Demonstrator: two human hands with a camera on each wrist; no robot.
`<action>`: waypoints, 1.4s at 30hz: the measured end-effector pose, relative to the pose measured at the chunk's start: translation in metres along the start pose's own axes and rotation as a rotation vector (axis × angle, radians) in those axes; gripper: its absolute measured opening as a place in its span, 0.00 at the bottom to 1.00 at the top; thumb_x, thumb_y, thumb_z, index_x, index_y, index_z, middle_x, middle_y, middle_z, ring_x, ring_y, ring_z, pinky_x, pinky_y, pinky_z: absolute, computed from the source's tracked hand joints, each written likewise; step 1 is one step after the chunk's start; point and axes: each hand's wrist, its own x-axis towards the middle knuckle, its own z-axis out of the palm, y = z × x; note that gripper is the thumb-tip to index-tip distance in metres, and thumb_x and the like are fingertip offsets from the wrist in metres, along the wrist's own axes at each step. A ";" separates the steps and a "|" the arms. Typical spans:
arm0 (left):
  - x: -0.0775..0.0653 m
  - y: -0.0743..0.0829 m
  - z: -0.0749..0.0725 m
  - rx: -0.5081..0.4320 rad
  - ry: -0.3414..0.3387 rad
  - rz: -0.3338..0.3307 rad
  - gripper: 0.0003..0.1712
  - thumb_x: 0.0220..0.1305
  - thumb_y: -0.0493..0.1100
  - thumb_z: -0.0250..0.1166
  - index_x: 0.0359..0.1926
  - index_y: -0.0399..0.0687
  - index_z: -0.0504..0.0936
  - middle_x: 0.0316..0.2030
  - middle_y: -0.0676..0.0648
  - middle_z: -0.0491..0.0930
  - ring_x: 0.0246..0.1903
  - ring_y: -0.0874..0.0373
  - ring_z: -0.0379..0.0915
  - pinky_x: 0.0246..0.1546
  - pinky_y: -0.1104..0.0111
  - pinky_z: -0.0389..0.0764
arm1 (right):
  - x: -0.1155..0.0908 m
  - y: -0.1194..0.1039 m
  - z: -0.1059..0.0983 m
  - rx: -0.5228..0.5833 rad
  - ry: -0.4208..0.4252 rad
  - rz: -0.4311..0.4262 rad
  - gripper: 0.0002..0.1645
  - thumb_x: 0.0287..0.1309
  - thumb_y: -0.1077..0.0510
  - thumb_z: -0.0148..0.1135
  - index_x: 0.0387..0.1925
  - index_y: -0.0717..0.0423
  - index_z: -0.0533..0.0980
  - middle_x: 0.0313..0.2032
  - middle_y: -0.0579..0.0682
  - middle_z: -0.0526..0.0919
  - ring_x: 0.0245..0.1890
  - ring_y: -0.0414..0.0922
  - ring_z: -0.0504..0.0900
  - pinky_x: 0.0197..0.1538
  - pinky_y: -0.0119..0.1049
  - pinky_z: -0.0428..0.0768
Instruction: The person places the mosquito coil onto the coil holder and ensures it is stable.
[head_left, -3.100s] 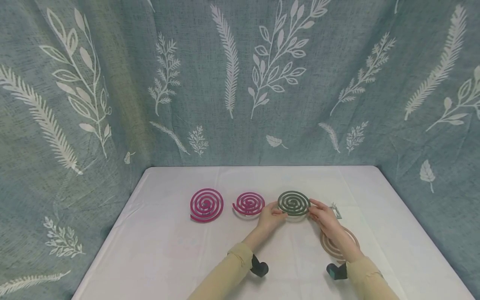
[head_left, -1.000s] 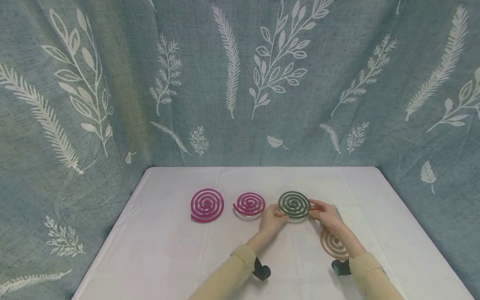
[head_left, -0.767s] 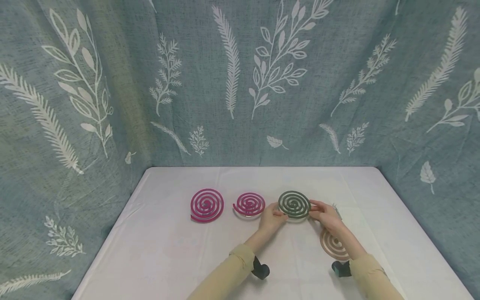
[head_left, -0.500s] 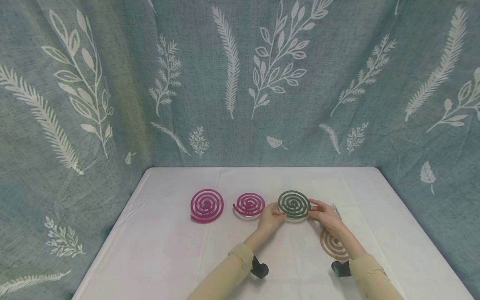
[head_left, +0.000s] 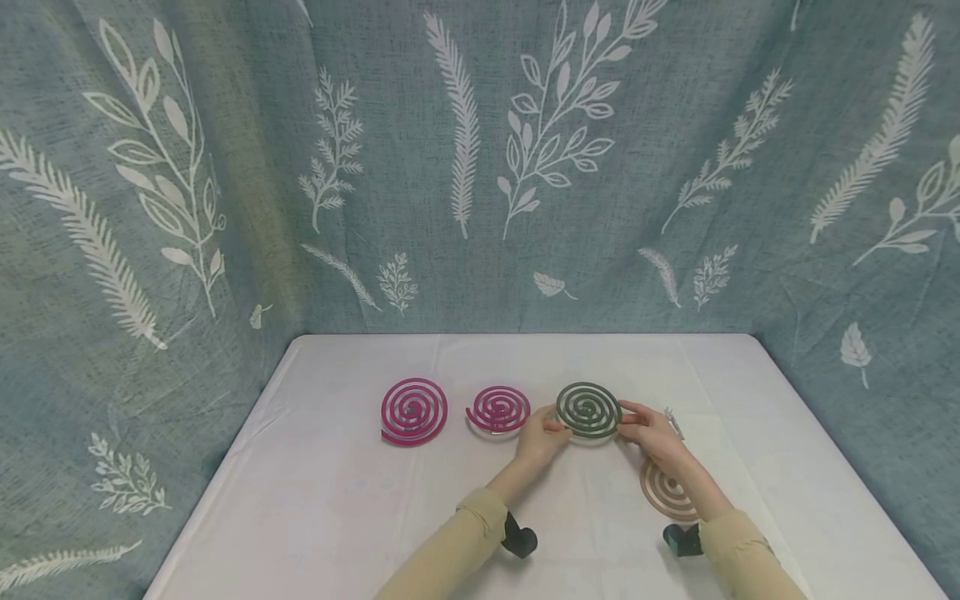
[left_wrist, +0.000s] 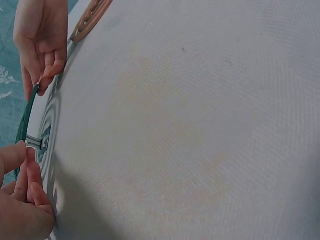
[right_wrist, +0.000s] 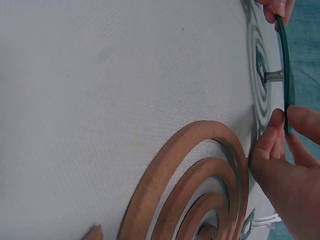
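Note:
A green mosquito coil is held level a little above the table between both hands. My left hand pinches its left edge. My right hand pinches the right edge with thumb and fingers. Beneath the coil's centre, the wrist views show a small metal stand upright on the table; the coil appears to rest on its tip. Partly under my right forearm lies a brown mosquito coil, flat on the table. Another metal stand sits just behind the right hand, partly hidden by it.
Two pink mosquito coils, a left one and a nearer one beside my left hand, sit raised on stands along the same row. A white cloth covers the table. Blue-green leaf-patterned curtains enclose its back and sides.
Both hands keep holding the green coil in nearly the same place. The right hand has shifted slightly, now covering more of the loose stand and uncovering the brown coil's centre.

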 end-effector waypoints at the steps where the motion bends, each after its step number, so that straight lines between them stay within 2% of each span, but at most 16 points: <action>1: 0.000 0.000 0.000 0.002 0.000 0.002 0.30 0.54 0.32 0.65 0.59 0.28 0.70 0.32 0.38 0.82 0.32 0.52 0.81 0.34 0.68 0.81 | 0.000 0.000 0.000 0.005 -0.001 -0.001 0.35 0.61 0.59 0.55 0.68 0.61 0.58 0.54 0.62 0.74 0.47 0.47 0.78 0.44 0.33 0.76; 11: -0.001 -0.002 -0.001 0.022 -0.002 -0.002 0.29 0.54 0.32 0.66 0.59 0.30 0.71 0.33 0.39 0.82 0.31 0.54 0.80 0.33 0.69 0.80 | 0.001 0.002 0.000 0.032 0.002 -0.004 0.35 0.61 0.60 0.55 0.68 0.61 0.58 0.54 0.63 0.74 0.46 0.46 0.78 0.43 0.32 0.75; 22: -0.001 -0.003 -0.001 0.002 0.002 -0.007 0.32 0.52 0.32 0.67 0.60 0.31 0.70 0.31 0.40 0.83 0.29 0.56 0.80 0.35 0.69 0.81 | 0.002 0.002 0.001 0.034 0.004 -0.007 0.36 0.61 0.59 0.54 0.69 0.59 0.57 0.55 0.63 0.73 0.47 0.46 0.78 0.44 0.32 0.75; 31: 0.000 -0.004 -0.001 0.015 0.008 -0.002 0.31 0.52 0.33 0.67 0.59 0.30 0.71 0.31 0.40 0.82 0.30 0.56 0.80 0.33 0.70 0.80 | -0.001 -0.001 0.002 0.041 -0.002 -0.001 0.35 0.62 0.58 0.54 0.69 0.61 0.58 0.56 0.63 0.72 0.51 0.48 0.78 0.53 0.40 0.77; 42: -0.002 0.000 -0.003 0.029 0.004 0.015 0.28 0.55 0.34 0.66 0.56 0.27 0.72 0.31 0.39 0.81 0.29 0.57 0.77 0.31 0.72 0.78 | 0.000 -0.002 0.001 0.076 -0.017 0.018 0.34 0.61 0.60 0.53 0.67 0.66 0.58 0.52 0.60 0.73 0.46 0.42 0.78 0.52 0.36 0.78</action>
